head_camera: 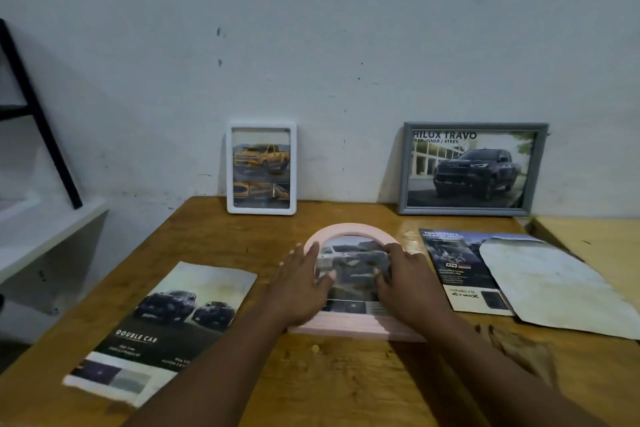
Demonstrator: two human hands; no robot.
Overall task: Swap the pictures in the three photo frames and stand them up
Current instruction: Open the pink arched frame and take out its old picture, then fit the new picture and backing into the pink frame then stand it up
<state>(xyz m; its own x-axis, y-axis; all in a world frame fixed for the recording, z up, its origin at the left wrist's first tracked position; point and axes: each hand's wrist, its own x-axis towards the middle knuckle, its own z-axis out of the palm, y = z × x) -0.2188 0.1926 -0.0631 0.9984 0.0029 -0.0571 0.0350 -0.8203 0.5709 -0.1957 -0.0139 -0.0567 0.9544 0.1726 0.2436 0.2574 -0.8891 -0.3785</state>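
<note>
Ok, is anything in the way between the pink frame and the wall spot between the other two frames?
Nothing visible. The left hand and right hand rest on the pink frame, and only bare table lies between it and the wall gap between the white frame and the grey frame.

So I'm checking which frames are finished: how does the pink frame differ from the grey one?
The pink frame lies flat on the table with the left hand and right hand on it. The grey frame stands leaning against the wall, untouched. The pink frame has an arched top, while the grey frame is a plain landscape rectangle. Both hold a truck picture.
</note>
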